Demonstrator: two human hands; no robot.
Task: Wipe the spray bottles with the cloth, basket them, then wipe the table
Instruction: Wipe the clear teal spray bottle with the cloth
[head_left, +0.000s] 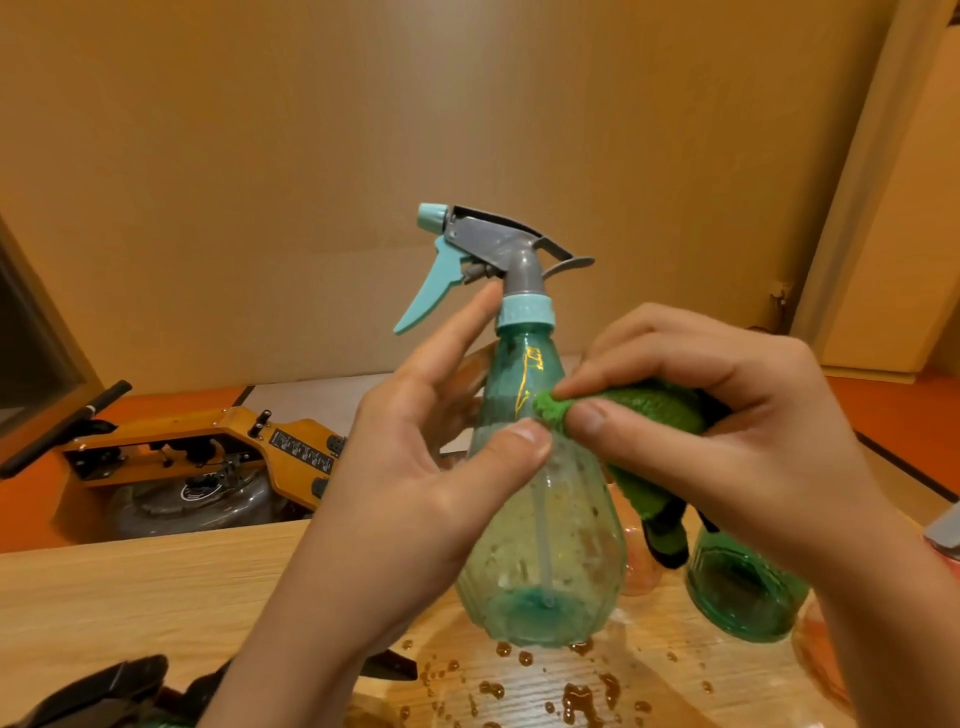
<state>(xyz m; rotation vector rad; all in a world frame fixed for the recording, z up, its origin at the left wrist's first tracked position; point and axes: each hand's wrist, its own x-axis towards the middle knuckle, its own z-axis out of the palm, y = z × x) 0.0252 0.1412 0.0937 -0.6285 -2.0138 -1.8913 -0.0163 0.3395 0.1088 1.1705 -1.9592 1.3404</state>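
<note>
A teal see-through spray bottle with a grey head and light-blue trigger is held up above the table. My left hand grips its body, thumb across the front and index finger up by the collar. My right hand pinches a green cloth and presses its tip against the bottle's upper body. Another teal bottle stands on the table behind my right hand, its top hidden.
Brown liquid drops are spattered over the wooden table below the bottle. A pale orange bottle shows between the teal ones. Dark objects lie at the front left edge. An orange machine sits on the floor beyond.
</note>
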